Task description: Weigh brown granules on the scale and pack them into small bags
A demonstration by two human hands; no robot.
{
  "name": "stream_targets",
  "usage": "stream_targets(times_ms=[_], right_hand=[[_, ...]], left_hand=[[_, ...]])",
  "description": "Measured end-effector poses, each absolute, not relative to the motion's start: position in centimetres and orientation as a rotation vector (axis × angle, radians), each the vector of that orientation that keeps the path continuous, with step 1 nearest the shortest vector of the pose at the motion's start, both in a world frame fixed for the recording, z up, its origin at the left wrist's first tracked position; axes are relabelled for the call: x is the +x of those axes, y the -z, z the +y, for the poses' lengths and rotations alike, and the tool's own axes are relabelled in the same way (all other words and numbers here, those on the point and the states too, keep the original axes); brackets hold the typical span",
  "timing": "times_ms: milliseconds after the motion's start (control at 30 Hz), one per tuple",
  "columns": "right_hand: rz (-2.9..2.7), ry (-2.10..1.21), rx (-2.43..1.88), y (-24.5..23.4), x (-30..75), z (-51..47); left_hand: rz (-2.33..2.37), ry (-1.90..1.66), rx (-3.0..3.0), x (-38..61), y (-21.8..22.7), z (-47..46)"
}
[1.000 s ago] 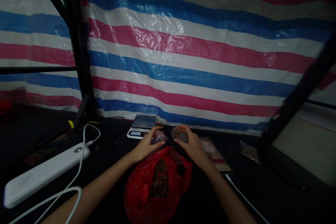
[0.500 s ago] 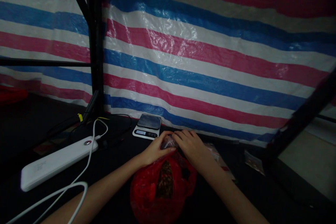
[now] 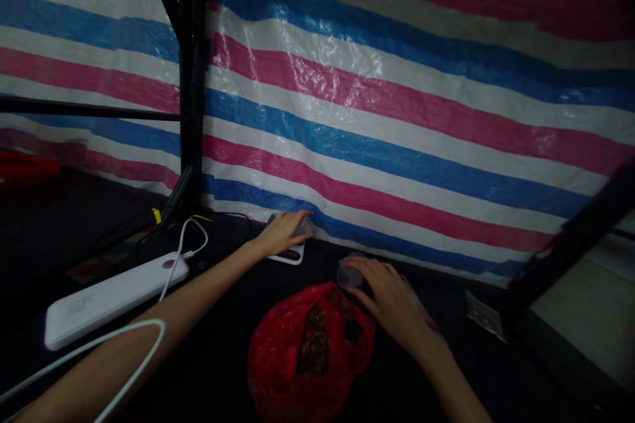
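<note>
My left hand (image 3: pixel 284 234) is over the small white kitchen scale (image 3: pixel 294 255), hiding most of its platform. Its fingers close on a clear plastic bag (image 3: pixel 307 227), whose contents I cannot make out. Farther right, my right hand (image 3: pixel 389 294) grips a small translucent plastic cup (image 3: pixel 350 276), tilted with its round end toward me. Just below the cup sits a red plastic bag (image 3: pixel 275 347), its top gaping around small brown pieces (image 3: pixel 314 344) that look like seeds or nuts.
A white power bank (image 3: pixel 116 297) with a white cable (image 3: pixel 161 337) lies to the left. To the right is a small clear packet (image 3: pixel 485 315). Black frame posts (image 3: pixel 192 79) and a striped plastic sheet (image 3: pixel 377 119) stand behind the black surface.
My hands have parted from above the red bag. The left moved up and left to the scale with the clear bag; the right shifted slightly right, and the cup now shows.
</note>
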State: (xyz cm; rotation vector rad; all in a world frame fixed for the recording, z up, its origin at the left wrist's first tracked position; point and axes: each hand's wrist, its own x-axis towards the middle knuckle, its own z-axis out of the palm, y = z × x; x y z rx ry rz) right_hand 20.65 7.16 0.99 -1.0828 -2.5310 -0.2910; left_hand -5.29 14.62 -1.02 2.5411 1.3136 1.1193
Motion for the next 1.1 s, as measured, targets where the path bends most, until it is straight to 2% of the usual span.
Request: stream_targets(times_ms=[233, 367, 433, 500, 600, 800, 1100], right_hand=[[-2.555, -0.104, -1.154, 1.5, 20.6, 5.4], [-2.616, -0.252, -1.156, 2.2, 21.8, 3.3], [-2.617, -0.267, -1.17, 2.4, 22.0, 2.2], [-2.623, -0.269, -1.169, 2.4, 21.6, 1.1], [-2.649, -0.177, -1.143, 2.1, 19.8, 0.2], [-2.74, 0.121, -1.248, 1.6, 16.8, -0.4], [-2.584, 0.549, -1.772, 3.8, 16.9, 1.4]], left_hand=[[1.596, -0.671, 2.658, -8.6, 1.6, 20.1], [1.518, -0.996, 2.625, -8.2, 1.5, 15.4], [1.548, -0.918, 2.582, -7.4, 1.4, 11.6], [1.628, -0.686, 2.537, -6.3, 1.5, 8.0], [1.709, -0.591, 2.467, -4.4, 2.5, 4.7], [1.636, -0.698, 2.389, -2.1, 5.4, 5.3], [1.712, -1.113, 1.841, -3.3, 7.2, 7.3]])
